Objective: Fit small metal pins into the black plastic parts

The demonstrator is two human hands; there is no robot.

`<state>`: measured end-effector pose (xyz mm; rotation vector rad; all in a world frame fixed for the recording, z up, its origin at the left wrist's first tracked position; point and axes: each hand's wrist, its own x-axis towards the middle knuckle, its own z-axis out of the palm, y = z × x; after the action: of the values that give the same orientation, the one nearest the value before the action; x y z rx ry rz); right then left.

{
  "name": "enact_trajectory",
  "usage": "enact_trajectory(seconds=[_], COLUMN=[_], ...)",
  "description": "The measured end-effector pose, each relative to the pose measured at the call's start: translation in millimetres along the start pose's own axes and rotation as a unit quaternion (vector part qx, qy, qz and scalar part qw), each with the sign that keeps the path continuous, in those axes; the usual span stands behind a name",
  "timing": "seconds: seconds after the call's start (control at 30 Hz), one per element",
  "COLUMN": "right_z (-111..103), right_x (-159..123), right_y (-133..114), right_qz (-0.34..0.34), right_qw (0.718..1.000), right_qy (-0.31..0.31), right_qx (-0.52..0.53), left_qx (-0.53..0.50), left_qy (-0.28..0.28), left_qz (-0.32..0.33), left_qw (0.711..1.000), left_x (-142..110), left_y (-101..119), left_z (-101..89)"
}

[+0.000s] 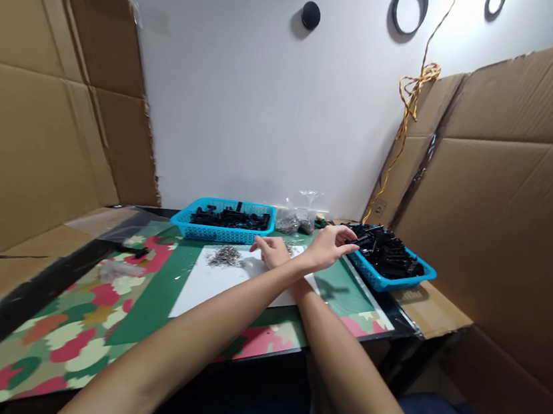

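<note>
My forearms cross, the left lying over the right. My left hand (pixel 330 248) is at the near-left edge of the right blue basket (pixel 382 284), thumb and fingers apart with nothing visible between them. The basket is heaped with black plastic parts (pixel 389 251). My right hand (pixel 273 252) hovers over a white sheet (pixel 200 290), its fingers pointing left and slightly apart. A pile of small metal pieces, like screws or pins (pixel 225 256), lies left of it. Another small scatter (pixel 296 250) sits behind my wrists, partly hidden.
At the back left, a blue basket (pixel 217 233) holds more black parts. Clear bags of small pieces (pixel 289 220) stand between the baskets. Cardboard walls (pixel 523 170) flank the table. A yellow cord (pixel 408 109) hangs at right. A black part (pixel 137 252) and crumpled plastic (pixel 120 271) lie left.
</note>
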<state>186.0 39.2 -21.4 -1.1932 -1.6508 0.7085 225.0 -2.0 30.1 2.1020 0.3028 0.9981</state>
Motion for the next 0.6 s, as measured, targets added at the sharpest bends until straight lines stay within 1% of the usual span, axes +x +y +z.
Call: enact_trajectory(seconds=[0.07,0.13,0.17,0.23,0.33,0.43,0.5,0.6], right_z=[0.3,0.3,0.1,-0.5,-1.7,-2.5,-2.7,-2.9], right_x=[1.3,2.4,2.8,3.4,3.7,3.0,2.3,1.9], right_y=[0.8,1.3,1.4,1.0,-0.5,-2.5,-3.5,-4.4], right_qz=[0.017,0.017,0.018,0.018,0.027,0.030,0.032,0.032], right_qw=[1.000,1.000,0.999,1.000,0.999,0.999,0.999,0.999], right_qy=[-0.009,-0.020,-0.023,-0.023,-0.031,-0.035,-0.034,-0.040], right_qx=[0.006,0.016,0.013,0.005,-0.002,0.001,0.003,0.000], left_qx=[-0.002,0.014,0.029,0.075,0.164,0.224,0.230,0.194], left_qy=[-0.015,-0.031,-0.038,-0.046,-0.046,-0.048,-0.052,-0.047], left_qz=[0.005,0.023,0.033,0.050,0.060,0.070,0.073,0.070], left_qw=[1.000,0.999,0.998,0.995,0.984,0.971,0.969,0.977], left_x=[25.0,47.7,57.7,74.3,89.8,95.2,94.9,90.6], left_y=[-2.8,-4.1,-4.2,-4.0,-4.2,-5.3,-6.2,-8.1], left_z=[27.4,50.2,59.1,71.2,77.7,78.9,79.7,76.8])
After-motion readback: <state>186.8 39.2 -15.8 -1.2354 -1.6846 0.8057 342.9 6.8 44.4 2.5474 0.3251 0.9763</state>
